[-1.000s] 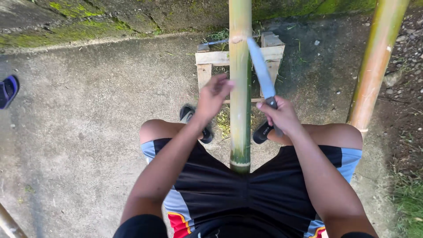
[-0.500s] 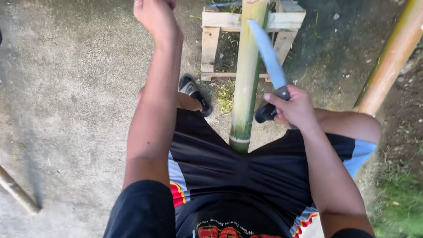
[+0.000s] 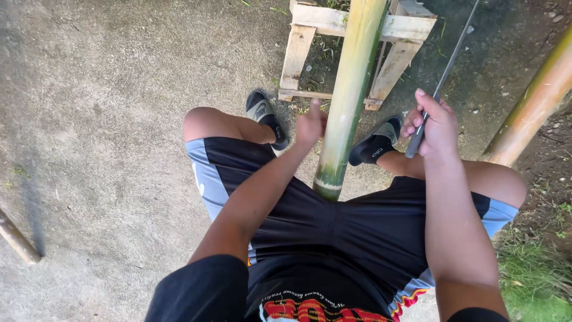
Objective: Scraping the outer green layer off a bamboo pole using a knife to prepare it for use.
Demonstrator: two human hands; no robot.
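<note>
Bamboo pole regained our loosely curled left hand beside it, lowered from overhead, while our right hand gripped the long knife to its right.

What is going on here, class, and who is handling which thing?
A seated person in black shorts has a green bamboo pole running between the knees and resting on a small wooden stand. The left hand presses against the pole's side. The right hand grips the dark handle of a long knife, its blade raised off to the right of the pole and not touching it. A second bamboo pole lies at the right, on the concrete ground.
</note>
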